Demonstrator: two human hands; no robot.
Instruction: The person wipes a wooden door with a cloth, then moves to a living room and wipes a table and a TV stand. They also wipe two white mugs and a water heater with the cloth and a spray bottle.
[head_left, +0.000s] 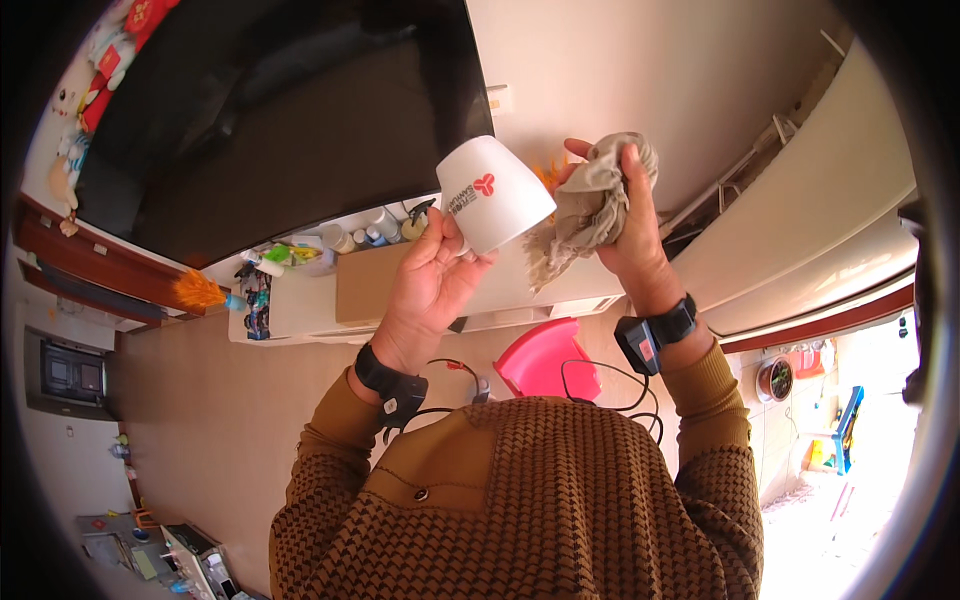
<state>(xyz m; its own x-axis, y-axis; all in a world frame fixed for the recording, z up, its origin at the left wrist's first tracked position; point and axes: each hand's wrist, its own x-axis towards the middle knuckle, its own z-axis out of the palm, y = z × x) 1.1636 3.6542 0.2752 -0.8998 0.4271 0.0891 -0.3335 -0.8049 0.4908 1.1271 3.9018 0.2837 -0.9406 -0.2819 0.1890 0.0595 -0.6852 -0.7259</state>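
A white mug (495,195) with a red emblem on its side is tilted over in the middle of the view. My left hand (432,272) grips it at its lower left side, fingers closed; whether they hold a handle is hard to see. To the right of the mug, my right hand (636,235) is closed round a crumpled beige cloth (605,190). One end of the cloth hangs down toward the mug, and a small gap separates the two. Both wrists wear black straps with small devices.
Beyond my hands stands a large black television (270,110) over a white cabinet (300,312) bearing bottles, small items and a brown cardboard box (372,285). A pink plastic stool (545,360) is close in front of me. Black cables hang by my arms. A cream curtain (790,210) hangs at right.
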